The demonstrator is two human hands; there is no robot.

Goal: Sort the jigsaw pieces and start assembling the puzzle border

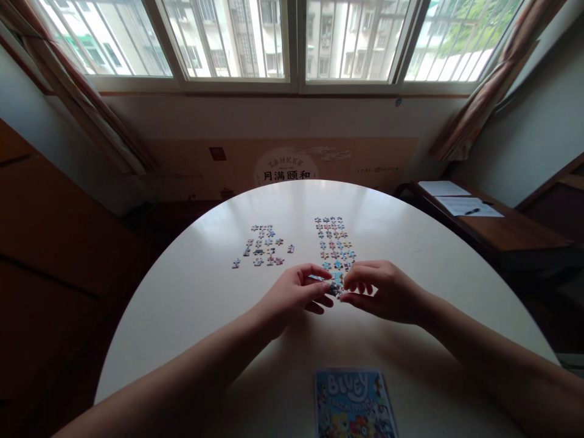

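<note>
Small joined jigsaw puzzle pieces, light blue on top and dark below, sit between my two hands over the table. My left hand has its thumb and index finger closed on the left edge of these pieces, the other fingers loosely apart. At their right edge, my right hand has its thumb and index fingertips closed in, with the remaining fingers curled. Just beyond them, loose puzzle pieces lie in rows. A second, more scattered group of puzzle pieces is spread farther left.
Everything rests on a round white table. A blue Bluey puzzle package lies at the near edge. To the right, a brown side table holds papers and a pen. Windows and a wall stand behind.
</note>
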